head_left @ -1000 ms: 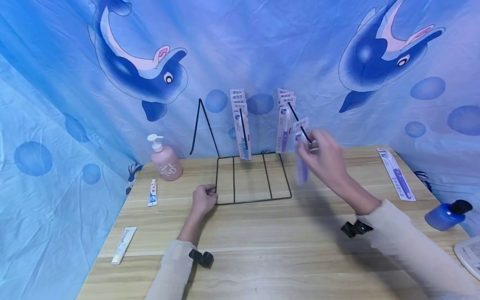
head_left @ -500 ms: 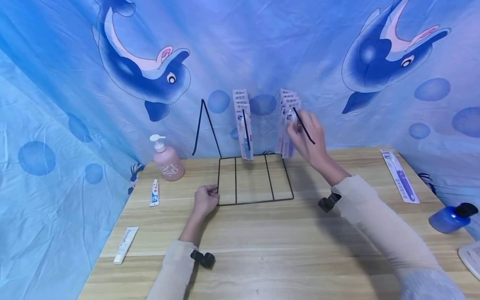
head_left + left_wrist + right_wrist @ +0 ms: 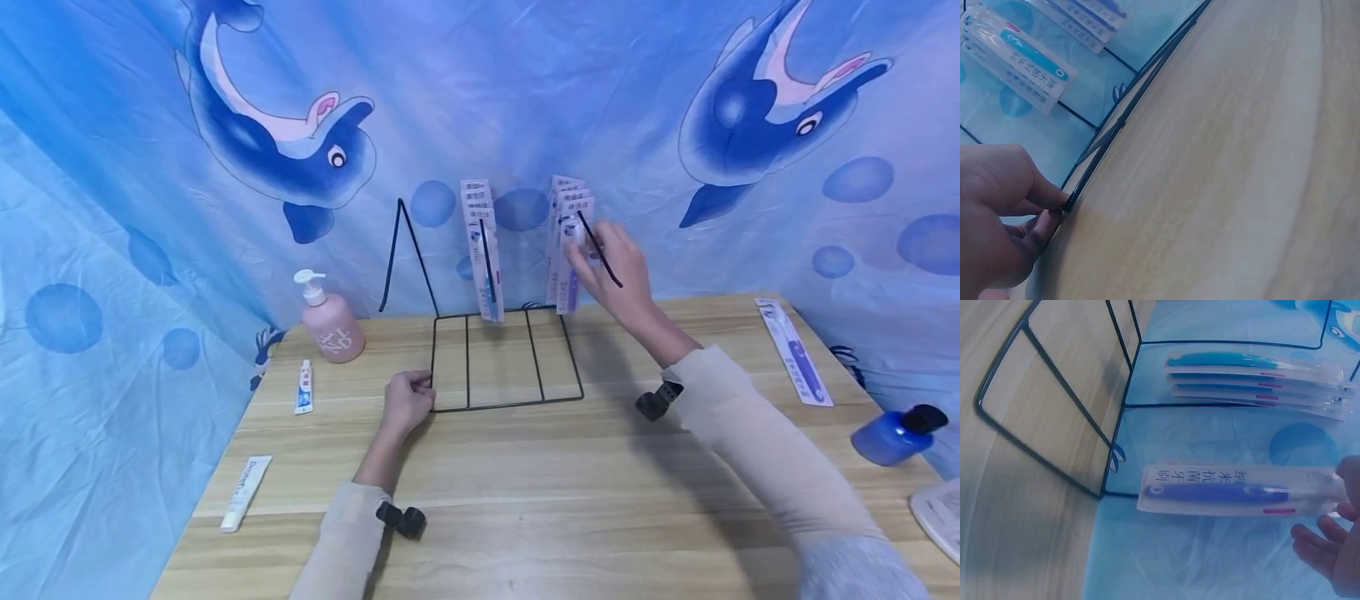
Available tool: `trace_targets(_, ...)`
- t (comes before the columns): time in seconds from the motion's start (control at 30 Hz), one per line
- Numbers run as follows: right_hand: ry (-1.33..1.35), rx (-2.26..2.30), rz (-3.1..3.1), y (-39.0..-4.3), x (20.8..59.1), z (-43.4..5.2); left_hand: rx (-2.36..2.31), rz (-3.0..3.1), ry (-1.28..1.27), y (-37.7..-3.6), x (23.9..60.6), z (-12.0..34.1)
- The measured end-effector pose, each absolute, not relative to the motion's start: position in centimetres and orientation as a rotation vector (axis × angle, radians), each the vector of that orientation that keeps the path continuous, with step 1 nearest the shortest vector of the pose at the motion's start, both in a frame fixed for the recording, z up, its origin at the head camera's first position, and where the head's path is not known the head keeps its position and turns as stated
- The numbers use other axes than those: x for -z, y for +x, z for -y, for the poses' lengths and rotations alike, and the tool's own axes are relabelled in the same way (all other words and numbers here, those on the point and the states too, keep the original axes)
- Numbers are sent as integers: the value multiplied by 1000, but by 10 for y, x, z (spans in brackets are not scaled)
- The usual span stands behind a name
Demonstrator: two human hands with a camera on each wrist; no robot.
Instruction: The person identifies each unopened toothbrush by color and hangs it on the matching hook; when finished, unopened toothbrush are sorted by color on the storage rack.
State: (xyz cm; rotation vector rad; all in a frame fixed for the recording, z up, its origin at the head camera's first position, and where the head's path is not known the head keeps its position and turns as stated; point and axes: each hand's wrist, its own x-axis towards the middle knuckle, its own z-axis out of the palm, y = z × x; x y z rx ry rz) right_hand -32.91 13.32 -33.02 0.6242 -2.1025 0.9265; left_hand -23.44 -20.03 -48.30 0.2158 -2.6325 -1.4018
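Centre frame, my right hand [image 3: 618, 267] pinching a packaged toothbrush [image 3: 1235, 492] at the wire rack's [image 3: 506, 358] right peg, left hand [image 3: 407, 398] gripping its base corner.

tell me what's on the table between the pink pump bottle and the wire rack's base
In the head view, only bare wooden table lies between the pink pump bottle and the wire rack; the small toothpaste tube lies nearer, off that line.

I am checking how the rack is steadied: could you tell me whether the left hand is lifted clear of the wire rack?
No, the left hand pinches the front corner of the wire rack on the table.
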Motion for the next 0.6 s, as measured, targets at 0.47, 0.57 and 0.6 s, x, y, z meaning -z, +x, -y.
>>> trace_targets(0.47,234,-795,2521,-325,344,-244,1403,2637,230,-235,482,204)
trace_targets(0.57,136,-726,2593,-327,354,-280,1401,2644,217,-235,483,202)
trace_targets(0.6,99,-713,2620,-329,357,-293,1400,2647,216,-235,484,202)
